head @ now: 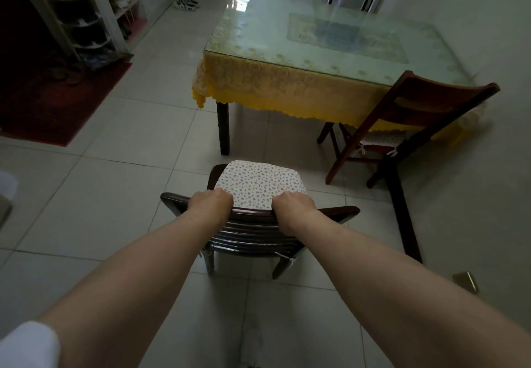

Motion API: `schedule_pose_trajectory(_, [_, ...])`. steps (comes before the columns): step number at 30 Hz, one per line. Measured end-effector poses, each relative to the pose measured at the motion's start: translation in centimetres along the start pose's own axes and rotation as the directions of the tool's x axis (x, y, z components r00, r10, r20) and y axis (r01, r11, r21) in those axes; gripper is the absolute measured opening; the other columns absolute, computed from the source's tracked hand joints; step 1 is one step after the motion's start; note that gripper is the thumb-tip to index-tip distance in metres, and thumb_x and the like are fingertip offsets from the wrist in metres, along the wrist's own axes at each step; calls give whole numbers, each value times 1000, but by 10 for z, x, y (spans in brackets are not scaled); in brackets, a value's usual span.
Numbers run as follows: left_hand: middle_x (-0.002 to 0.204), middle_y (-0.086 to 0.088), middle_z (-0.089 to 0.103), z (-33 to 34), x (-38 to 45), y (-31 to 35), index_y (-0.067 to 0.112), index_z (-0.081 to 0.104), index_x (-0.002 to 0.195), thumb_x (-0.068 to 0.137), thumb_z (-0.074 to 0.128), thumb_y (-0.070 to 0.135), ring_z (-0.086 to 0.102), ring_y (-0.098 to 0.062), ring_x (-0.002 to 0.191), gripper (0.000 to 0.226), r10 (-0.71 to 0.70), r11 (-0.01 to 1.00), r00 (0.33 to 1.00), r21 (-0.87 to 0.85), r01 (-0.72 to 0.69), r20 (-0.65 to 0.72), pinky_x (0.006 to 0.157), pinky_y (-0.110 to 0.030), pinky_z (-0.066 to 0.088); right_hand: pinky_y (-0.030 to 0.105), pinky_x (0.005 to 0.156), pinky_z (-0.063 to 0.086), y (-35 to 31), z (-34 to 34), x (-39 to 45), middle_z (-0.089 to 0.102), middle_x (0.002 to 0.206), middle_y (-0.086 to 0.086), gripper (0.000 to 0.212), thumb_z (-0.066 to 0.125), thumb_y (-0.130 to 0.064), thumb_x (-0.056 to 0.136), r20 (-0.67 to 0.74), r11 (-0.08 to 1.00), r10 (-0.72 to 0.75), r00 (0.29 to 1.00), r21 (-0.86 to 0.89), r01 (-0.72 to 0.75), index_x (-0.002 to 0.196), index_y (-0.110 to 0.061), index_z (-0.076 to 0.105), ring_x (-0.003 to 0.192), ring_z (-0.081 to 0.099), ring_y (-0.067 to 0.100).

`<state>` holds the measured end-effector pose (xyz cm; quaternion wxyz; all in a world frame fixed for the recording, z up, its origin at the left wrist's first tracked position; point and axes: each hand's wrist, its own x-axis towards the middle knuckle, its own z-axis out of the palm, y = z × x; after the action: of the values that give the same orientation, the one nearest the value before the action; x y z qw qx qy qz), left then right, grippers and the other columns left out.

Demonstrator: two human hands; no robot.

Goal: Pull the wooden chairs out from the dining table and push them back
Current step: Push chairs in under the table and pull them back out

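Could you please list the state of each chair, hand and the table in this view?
Near chair: upright, pulled clear of the table, gripped by the top rail.
Far chair: tilted, seat partly under the table's edge.
Left hand: closed on the near chair's rail.
Right hand: closed on the same rail.
Table: bare glass top over a yellow cloth.

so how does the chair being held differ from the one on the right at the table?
The held chair stands clear of the dining table on open floor; the right chair has its seat tucked under the tablecloth edge.
Both hands, left hand and right hand, grip the held chair's top rail; nothing touches the right chair.
The held chair looks darker, the right chair redder brown.
Both are wooden with slatted backs and patterned tied-on cushions.
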<state>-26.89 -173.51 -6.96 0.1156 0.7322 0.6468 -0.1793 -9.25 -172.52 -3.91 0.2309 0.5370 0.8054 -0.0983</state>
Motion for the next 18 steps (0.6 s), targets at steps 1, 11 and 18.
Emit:
schedule_pose_trajectory(1, [106, -4, 61, 3, -6, -1, 21, 66, 111, 90, 61, 10, 63, -23, 92, 24, 1, 1000, 1000, 3, -1, 1, 77, -35, 51, 36, 75, 49, -6, 3, -6, 59, 113, 8, 29, 57, -8, 88, 2, 1000, 4, 1000, 1, -4, 116, -13, 60, 102, 58, 28])
schedule_pose_trajectory(11, [112, -6, 62, 37, -69, -9, 21, 65, 116, 89, 60, 7, 63, -26, 100, 31, 48, 999, 999, 17, -48, 10, 79, -36, 47, 37, 79, 52, -53, 36, -60, 59, 115, 8, 30, 58, -6, 86, 2, 999, 44, 999, 23, -44, 115, -12, 61, 103, 58, 27])
schedule_pose_trajectory(18, [112, -6, 61, 50, -102, -9, 20, 64, 118, 90, 58, 7, 62, -26, 100, 32, 57, 998, 998, 24, -57, 21, 79, -36, 47, 37, 79, 51, -72, 53, -87, 59, 118, 9, 30, 58, -7, 87, -4, 998, 59, 998, 24, -59, 117, -11, 60, 106, 58, 28])
